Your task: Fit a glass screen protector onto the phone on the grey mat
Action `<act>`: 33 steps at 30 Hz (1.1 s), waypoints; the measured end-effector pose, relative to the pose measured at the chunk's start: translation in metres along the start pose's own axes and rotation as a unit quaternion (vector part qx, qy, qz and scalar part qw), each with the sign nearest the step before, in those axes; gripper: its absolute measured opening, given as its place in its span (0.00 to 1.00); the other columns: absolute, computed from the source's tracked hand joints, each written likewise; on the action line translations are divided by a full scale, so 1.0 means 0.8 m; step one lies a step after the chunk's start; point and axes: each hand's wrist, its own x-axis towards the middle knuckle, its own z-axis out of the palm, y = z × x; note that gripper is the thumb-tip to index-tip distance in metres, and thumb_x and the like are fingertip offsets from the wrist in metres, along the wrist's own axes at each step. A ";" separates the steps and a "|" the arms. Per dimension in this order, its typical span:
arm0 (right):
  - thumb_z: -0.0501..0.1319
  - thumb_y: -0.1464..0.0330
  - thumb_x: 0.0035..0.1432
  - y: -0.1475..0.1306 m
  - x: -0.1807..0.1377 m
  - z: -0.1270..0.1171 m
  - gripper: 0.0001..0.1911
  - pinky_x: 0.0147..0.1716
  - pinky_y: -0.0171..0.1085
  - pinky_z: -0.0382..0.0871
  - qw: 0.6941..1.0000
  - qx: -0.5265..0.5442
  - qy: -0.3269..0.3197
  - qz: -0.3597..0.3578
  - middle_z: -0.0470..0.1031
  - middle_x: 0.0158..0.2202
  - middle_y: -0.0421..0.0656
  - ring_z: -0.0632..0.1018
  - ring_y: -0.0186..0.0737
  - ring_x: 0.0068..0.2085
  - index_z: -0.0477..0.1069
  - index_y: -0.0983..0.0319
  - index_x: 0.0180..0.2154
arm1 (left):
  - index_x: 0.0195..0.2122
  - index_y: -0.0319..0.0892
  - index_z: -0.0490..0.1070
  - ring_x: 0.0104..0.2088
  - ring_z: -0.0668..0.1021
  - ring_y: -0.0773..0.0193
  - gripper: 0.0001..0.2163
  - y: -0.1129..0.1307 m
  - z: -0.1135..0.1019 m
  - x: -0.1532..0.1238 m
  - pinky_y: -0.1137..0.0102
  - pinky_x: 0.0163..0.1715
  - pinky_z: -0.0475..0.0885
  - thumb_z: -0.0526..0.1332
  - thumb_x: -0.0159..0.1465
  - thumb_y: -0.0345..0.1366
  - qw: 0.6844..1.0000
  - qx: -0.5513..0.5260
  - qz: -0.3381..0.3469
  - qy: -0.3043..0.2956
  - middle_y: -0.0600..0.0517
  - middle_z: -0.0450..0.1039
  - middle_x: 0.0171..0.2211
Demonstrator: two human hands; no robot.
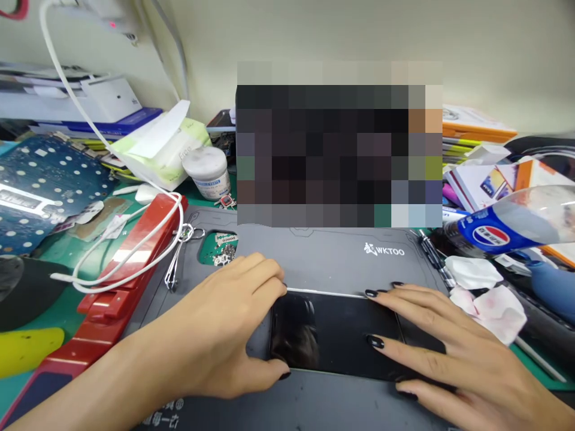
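A black phone (336, 332) lies flat, screen up, on a grey work mat (323, 257) marked WKTOO. My left hand (224, 329) grips the phone's left end, thumb at the near edge and fingers over the far edge. My right hand (440, 341) lies on the phone's right end, with fingers spread across the glass and the far edge. Both hands have dark-painted nails.
A red flat tool (121, 281) and a white cable (135, 251) lie left of the mat, with tweezers (176, 263) and small screws (223, 256) nearby. A white jar (207, 172), tissue pack (166, 146), circuit board (40, 191), Pepsi bottle (512, 224) and crumpled tissues (489, 302) crowd the edges.
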 end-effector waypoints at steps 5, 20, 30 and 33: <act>0.63 0.67 0.64 -0.001 0.006 -0.001 0.14 0.49 0.46 0.80 1.000 0.005 0.003 -0.006 0.75 0.61 0.43 0.79 0.49 0.56 0.80 0.52 0.50 | 0.40 0.36 0.74 0.44 0.76 0.49 0.17 0.000 -0.003 0.001 0.54 0.42 0.77 0.74 0.54 0.39 1.000 0.000 -0.002 -0.004 0.42 0.75 0.45; 0.63 0.68 0.63 -0.003 0.007 -0.001 0.16 0.51 0.47 0.81 1.000 0.011 0.006 -0.001 0.75 0.61 0.41 0.78 0.48 0.57 0.79 0.51 0.51 | 0.45 0.36 0.73 0.44 0.75 0.50 0.19 -0.002 -0.005 0.001 0.53 0.44 0.77 0.73 0.55 0.39 1.000 -0.007 -0.010 -0.024 0.43 0.74 0.46; 0.65 0.68 0.60 0.003 -0.022 0.014 0.22 0.59 0.52 0.76 0.999 0.022 -0.011 0.023 0.69 0.66 0.42 0.71 0.52 0.65 0.77 0.49 0.56 | 0.45 0.37 0.73 0.45 0.74 0.49 0.18 -0.003 -0.008 0.002 0.51 0.45 0.76 0.73 0.55 0.37 0.998 -0.019 -0.027 -0.050 0.43 0.73 0.46; 0.65 0.68 0.59 0.004 -0.026 0.015 0.25 0.60 0.54 0.75 1.000 0.025 -0.014 0.011 0.67 0.68 0.43 0.68 0.52 0.68 0.76 0.50 0.58 | 0.45 0.38 0.73 0.45 0.74 0.50 0.18 -0.003 -0.010 0.003 0.53 0.45 0.76 0.72 0.55 0.36 0.998 -0.018 -0.031 -0.052 0.44 0.73 0.46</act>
